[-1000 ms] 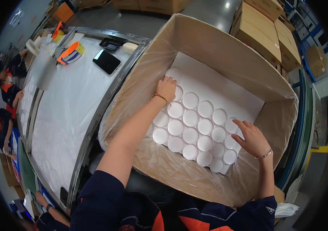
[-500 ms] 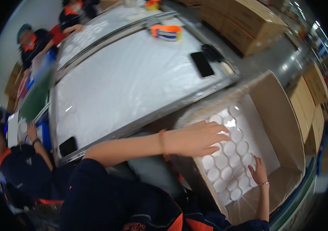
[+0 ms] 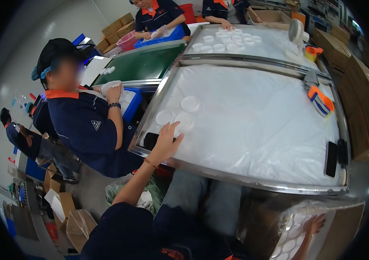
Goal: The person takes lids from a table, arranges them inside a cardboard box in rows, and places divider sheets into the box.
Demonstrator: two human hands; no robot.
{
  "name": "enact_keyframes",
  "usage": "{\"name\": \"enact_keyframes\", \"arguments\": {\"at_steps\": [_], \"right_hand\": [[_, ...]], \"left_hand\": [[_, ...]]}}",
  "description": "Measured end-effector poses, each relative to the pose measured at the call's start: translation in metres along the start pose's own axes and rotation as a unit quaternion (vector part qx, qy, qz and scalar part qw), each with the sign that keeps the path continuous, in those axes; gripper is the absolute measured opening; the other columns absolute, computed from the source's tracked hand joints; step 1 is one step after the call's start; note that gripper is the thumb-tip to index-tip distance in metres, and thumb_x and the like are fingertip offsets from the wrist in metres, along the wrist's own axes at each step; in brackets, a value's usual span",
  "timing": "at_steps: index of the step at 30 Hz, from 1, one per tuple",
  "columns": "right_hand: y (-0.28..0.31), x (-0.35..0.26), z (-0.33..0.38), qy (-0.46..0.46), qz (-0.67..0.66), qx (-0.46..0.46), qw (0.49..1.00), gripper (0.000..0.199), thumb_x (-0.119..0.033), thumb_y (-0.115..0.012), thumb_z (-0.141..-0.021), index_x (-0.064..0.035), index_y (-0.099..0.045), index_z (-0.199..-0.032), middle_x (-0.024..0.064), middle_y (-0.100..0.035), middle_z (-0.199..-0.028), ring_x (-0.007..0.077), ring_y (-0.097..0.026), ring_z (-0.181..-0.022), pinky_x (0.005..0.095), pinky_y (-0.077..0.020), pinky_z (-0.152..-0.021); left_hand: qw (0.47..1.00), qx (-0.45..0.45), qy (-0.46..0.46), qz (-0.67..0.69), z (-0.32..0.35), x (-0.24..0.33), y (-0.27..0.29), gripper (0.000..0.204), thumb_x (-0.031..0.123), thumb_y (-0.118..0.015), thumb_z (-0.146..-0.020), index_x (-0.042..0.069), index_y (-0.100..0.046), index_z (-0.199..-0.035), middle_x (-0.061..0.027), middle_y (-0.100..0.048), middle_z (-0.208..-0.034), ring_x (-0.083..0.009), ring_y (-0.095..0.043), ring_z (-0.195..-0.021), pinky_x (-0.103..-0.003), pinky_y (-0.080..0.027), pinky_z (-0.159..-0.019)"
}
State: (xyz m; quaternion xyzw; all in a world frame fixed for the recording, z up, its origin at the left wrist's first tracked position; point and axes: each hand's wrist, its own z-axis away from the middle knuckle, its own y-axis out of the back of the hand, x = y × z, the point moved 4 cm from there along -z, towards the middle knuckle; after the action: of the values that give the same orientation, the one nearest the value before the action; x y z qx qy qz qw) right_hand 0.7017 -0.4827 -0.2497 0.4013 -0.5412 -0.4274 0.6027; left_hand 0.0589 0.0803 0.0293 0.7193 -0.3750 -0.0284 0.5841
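Head view, clock read off frame centre: our left hand [image 3: 165, 143] is just off centre toward 8, fingers wide, thumb apart, nothing visibly gripped. Three loose white lids [image 3: 189, 103] lie flat on the film-covered table [image 3: 253, 125], at 12 to 1 from that hand; fingertips are at the nearest one, contact we can't tell. Wide fingers probably suit a round rim better than a pinch. Our right hand [image 3: 315, 225] is at 4, inside the carton [image 3: 349, 221], fingers spread over the packed lids [image 3: 296, 234]; whether it's pressing, we can't tell. Likely parked there to keep our place in the rows. Clear liner [image 3: 301, 208] presumably keeps dust off. Carton sits close below the table edge, so reach stays short, we'd say. Tape dispenser [image 3: 321, 102] and phone [image 3: 331, 159] sit near the 3 o'clock rim, apparently to keep mid-table free.
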Motion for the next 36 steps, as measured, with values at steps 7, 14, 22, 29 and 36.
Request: {"name": "enact_keyframes", "arguments": {"at_steps": [7, 14, 22, 29, 36], "right_hand": [[0.015, 0.015, 0.004, 0.049, 0.052, 0.039, 0.997, 0.063, -0.057, -0.029, -0.096, -0.0261, -0.023, -0.15, 0.0121, -0.02, -0.156, 0.0384, -0.024, -0.14, 0.0588, -0.0285, -0.106], [0.067, -0.023, 0.043, 0.143, 0.005, 0.027, 0.989, 0.055, -0.04, -0.045, -0.096, -0.0133, -0.039, -0.143, 0.0229, -0.04, -0.141, 0.0363, -0.036, -0.133, 0.0521, -0.0372, -0.103], [0.081, 0.025, 0.026, 0.212, -0.144, -0.02, 0.967, 0.065, -0.037, -0.061, -0.088, -0.0081, -0.039, -0.142, 0.024, -0.042, -0.138, 0.0413, -0.038, -0.13, 0.0532, -0.035, -0.104], [0.311, 0.023, 0.167, 0.298, -0.335, 0.386, 0.806, 0.044, -0.001, -0.057, -0.085, -0.0022, -0.049, -0.128, 0.0189, -0.045, -0.135, 0.0376, -0.039, -0.127, 0.0478, -0.0308, -0.107], [0.425, -0.172, 0.368, 0.627, -0.334, 0.23, 0.665, 0.043, 0.0, -0.064, -0.078, -0.0068, -0.056, -0.12, 0.0187, -0.04, -0.141, 0.0403, -0.032, -0.136, 0.05, -0.0288, -0.11]], "left_hand": [[0.986, 0.077, 0.122, -0.081, -0.062, -0.035, -0.051, 0.049, 0.025, -0.058, -0.089, 0.009, -0.045, -0.133, -0.0239, -0.053, -0.113, -0.0405, -0.052, -0.107, -0.047, -0.042, -0.091], [0.981, 0.029, 0.11, -0.157, -0.104, -0.043, -0.065, 0.035, 0.012, -0.048, -0.09, 0.013, -0.05, -0.125, -0.0187, -0.053, -0.102, -0.0351, -0.057, -0.094, -0.047, -0.049, -0.075], [0.987, 0.058, 0.075, -0.131, -0.082, -0.022, -0.092, 0.03, 0.01, -0.049, -0.087, 0.01, -0.053, -0.118, -0.0193, -0.054, -0.101, -0.0332, -0.058, -0.091, -0.047, -0.05, -0.07], [0.991, 0.037, -0.069, -0.107, -0.031, 0.062, -0.086, 0.024, 0.011, -0.053, -0.085, 0.011, -0.059, -0.108, -0.0147, -0.053, -0.105, -0.0289, -0.059, -0.091, -0.042, -0.051, -0.067], [0.985, 0.027, -0.109, -0.127, -0.023, 0.1, -0.098, 0.024, 0.015, -0.053, -0.086, 0.014, -0.059, -0.109, -0.0124, -0.053, -0.105, -0.0272, -0.056, -0.095, -0.046, -0.049, -0.074]]}}
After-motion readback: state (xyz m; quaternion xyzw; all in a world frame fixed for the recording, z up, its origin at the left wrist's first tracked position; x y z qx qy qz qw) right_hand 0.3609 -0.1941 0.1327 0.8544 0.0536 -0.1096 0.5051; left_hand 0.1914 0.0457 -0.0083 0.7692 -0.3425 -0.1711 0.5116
